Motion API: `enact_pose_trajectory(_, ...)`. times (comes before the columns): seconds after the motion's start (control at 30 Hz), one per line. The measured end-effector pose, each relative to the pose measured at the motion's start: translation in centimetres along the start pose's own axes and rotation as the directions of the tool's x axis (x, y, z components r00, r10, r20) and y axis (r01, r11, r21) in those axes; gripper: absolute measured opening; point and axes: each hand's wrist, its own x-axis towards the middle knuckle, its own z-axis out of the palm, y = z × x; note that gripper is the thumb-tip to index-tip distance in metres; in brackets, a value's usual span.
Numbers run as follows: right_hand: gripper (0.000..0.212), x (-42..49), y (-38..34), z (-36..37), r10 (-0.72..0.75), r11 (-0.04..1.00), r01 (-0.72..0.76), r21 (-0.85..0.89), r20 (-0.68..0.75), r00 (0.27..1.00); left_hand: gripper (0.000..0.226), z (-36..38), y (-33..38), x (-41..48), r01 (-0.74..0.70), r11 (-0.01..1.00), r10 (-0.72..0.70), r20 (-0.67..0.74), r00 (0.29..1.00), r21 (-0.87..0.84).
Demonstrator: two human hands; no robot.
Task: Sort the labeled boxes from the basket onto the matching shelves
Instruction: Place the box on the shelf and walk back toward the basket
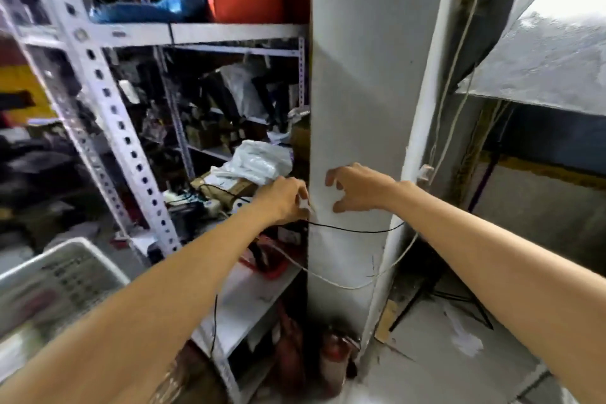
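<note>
Both my arms reach forward to a grey-white pillar [360,92] beside a metal shelf rack [108,98]. My left hand [283,202] pinches a small white thing [305,205] at the pillar's left edge; what it is I cannot tell. My right hand [359,187] hovers against the pillar face with fingers and thumb spread and curved, holding nothing. A white plastic basket [62,275] sits at the lower left, blurred. No labeled box can be made out in either hand.
The rack's shelves are crowded: a red bin [246,0] and blue bag on top, white bags [259,161] and a cardboard box in the middle. A black cable [354,230] and a white cord [328,282] wrap the pillar. A red fire extinguisher [334,357] stands at its foot.
</note>
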Motion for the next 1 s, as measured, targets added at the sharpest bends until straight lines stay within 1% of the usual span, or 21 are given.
enact_pose_trajectory(0.13,0.043,0.7,-10.6,2.0,-0.195,0.98,0.197,-0.015,0.076,0.978,0.029,-2.0,-7.5,-8.7,0.069,0.995,-0.067,-0.022,0.997,0.072)
enact_pose_trajectory(0.23,0.038,1.0,-18.3,3.2,-0.298,0.952,0.304,-0.039,0.116,0.948,0.032,-3.3,-12.3,-15.2,0.219,0.968,-0.217,-0.034,0.976,0.121)
enact_pose_trajectory(0.37,0.033,1.4,-27.2,5.5,-0.421,0.904,0.427,-0.003,0.152,0.894,0.036,-4.7,-18.3,-23.4,0.38,0.915,-0.374,-0.072,0.925,0.135)
enact_pose_trajectory(0.5,0.045,1.8,-34.9,7.7,-0.516,0.85,0.526,-0.004,0.188,0.836,0.042,-5.3,-23.1,-30.8,0.525,0.838,-0.52,-0.078,0.851,0.148)
enact_pose_trajectory(0.57,0.047,2.0,-38.2,8.6,-0.559,0.821,0.571,-0.006,0.197,0.806,0.042,-5.6,-25.2,-33.8,0.569,0.807,-0.566,-0.069,0.822,0.16)
enact_pose_trajectory(0.7,0.045,2.9,-44.1,10.6,-0.626,0.771,0.637,0.021,0.212,0.75,0.043,-6.2,-28.9,-38.5,0.656,0.747,-0.652,-0.071,0.755,0.106)
enact_pose_trajectory(0.8,0.043,4.4,-48.2,11.6,-0.662,0.731,0.682,0.006,0.248,0.708,0.04,-6.9,-31.7,-40.6,0.701,0.707,-0.697,-0.074,0.713,0.09)
enact_pose_trajectory(0.93,0.049,8.1,-53.3,12.9,-0.714,0.678,0.735,0.013,0.249,0.654,0.041,-8.1,-36.5,-41.6,0.754,0.653,-0.749,-0.086,0.657,0.079)
enact_pose_trajectory(1.0,0.048,10.7,-55.4,13.7,-0.734,0.655,0.755,0.02,0.255,0.629,0.039,-8.5,-39.2,-41.1,0.775,0.629,-0.769,-0.092,0.632,0.063)
